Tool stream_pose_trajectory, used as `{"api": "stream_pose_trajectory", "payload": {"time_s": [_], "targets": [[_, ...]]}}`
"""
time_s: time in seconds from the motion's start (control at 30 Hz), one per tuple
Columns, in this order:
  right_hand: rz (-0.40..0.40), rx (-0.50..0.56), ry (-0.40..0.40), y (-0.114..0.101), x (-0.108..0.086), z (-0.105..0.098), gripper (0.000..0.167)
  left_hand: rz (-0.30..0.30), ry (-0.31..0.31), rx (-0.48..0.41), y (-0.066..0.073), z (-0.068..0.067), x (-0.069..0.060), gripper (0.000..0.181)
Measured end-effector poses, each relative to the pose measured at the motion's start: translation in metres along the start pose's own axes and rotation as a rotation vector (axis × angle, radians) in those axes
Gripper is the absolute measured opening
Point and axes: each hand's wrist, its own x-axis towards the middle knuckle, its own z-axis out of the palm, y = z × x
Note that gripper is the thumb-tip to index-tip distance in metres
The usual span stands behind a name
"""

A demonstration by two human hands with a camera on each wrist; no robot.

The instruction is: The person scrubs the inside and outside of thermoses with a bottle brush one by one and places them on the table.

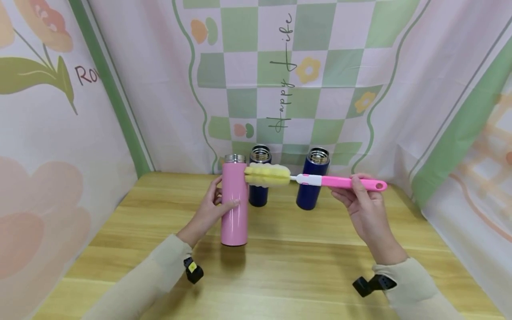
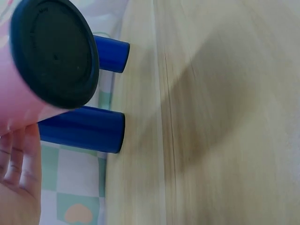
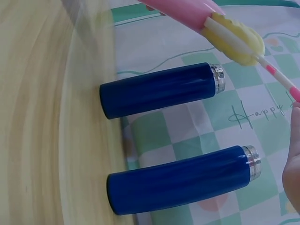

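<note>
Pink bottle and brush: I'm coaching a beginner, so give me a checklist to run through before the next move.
1. Pink bottle held: ok, the left hand grips it, raised off the table.
2. Brush held: ok, the right hand pinches its handle.
3. Sponge head lined up with the pink bottle's steel neck: not ok, it is beside the bottle's wall, below the neck.
4. Inside of the pink bottle clean: cannot tell, no view looks in.
5. Blue bottles upright: ok, both stand.
</note>
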Motion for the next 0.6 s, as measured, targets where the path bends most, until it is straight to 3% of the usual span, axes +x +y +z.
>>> {"api": "stream_pose_trajectory", "payload": {"time_s": [0.27, 0.43, 0.6], "targets": [[0.087, -0.004, -0.064, 0.003, -0.003, -0.007, 0.017, 0.034, 0.052, -0.097, 0.001, -0.007, 0.002, 0.086], [0.131, -0.099, -0.063, 0.002, -0.007, -0.009, 0.018, 0.068, 0.078, -0.141, 0.001, -0.01, 0.002, 0.082], [0.18, -0.155, -0.102, 0.001, -0.01, -0.012, 0.019, 0.046, 0.107, -0.146, 0.001, -0.013, 0.001, 0.079]]}}
